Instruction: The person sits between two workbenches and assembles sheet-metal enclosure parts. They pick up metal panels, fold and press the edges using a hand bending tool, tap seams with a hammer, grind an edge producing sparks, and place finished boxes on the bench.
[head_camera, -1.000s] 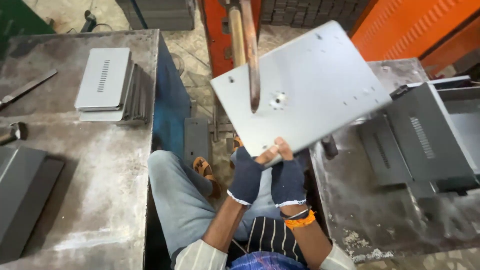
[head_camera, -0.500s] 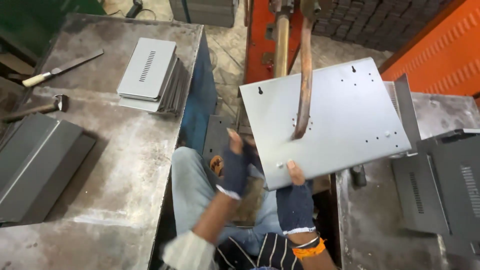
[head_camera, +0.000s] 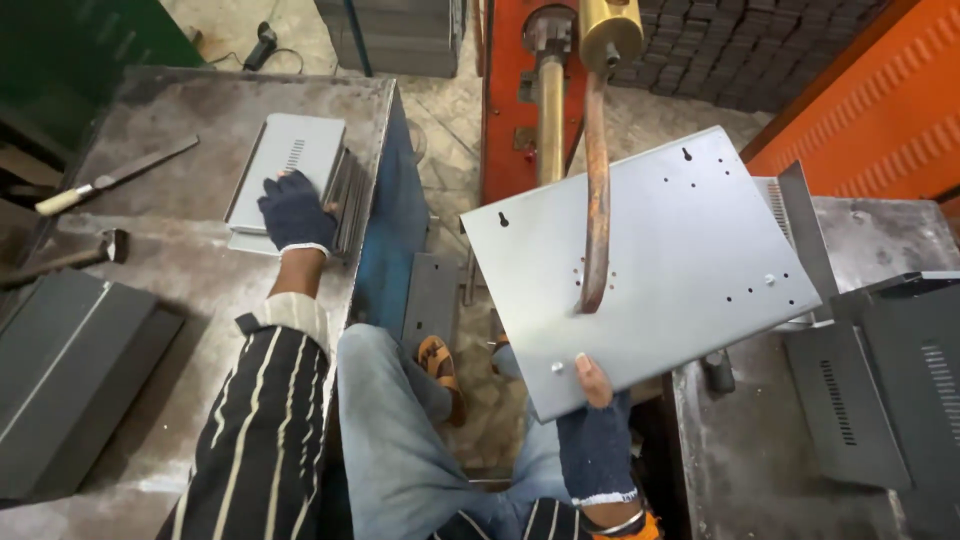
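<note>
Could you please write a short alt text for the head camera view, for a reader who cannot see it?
A seated person's gloved right hand holds a grey sheet-metal panel under the curved copper arm of an orange machine. The gloved left hand rests on a stack of small vented metal covers on a worn metal table, near a hammer.

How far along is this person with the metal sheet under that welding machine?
Done, it seems: small weld marks already dot the large grey sheet-metal panel. In hand: the right hand holds that panel at its near edge under the curved copper electrode arm, while the left hand rests on the stack of small vented grey plates on the left steel bench. Left: that stack, apparently still to be joined.
</note>
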